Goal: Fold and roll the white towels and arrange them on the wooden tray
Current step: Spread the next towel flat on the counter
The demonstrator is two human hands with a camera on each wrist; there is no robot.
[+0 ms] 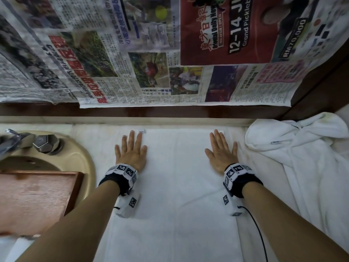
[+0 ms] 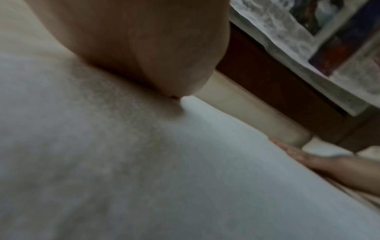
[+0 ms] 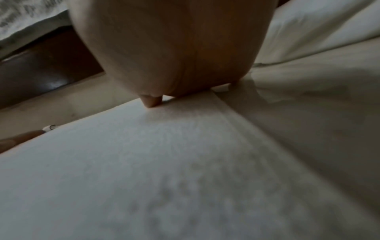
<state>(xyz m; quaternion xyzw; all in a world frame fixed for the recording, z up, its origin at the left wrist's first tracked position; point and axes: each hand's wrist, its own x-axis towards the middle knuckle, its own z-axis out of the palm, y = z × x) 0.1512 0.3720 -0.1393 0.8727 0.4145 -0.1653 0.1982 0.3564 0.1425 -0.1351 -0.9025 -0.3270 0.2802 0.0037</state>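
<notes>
Head view: I see a folded white towel (image 1: 175,176) spread flat on the counter, running from the back ledge toward me. Left hand (image 1: 132,150) lies palm-down on its far left corner, fingers straight and slightly spread. Right hand (image 1: 221,154) lies the same way on the far right corner, palm flat. Both press the cloth; neither grips anything. Hands sit well apart, one at each side edge.

A small label (image 1: 141,131) shows at the towel's far edge, just beside my left fingertips.

Wooden tray (image 1: 35,199) sits to the left, resting over the beige sink (image 1: 83,157); I see no towels on it. Faucet (image 1: 17,140) stands behind the basin.

Heap of crumpled white towels (image 1: 302,148) lies to the right, near my right hand.

Newspaper sheets (image 1: 151,53) cover the wall behind the counter.

Left wrist view: blurred; palm (image 2: 144,48) down on white cloth, right hand visible across the towel.

Right wrist view: a fingertip (image 3: 150,102) touches the towel near its far edge.
</notes>
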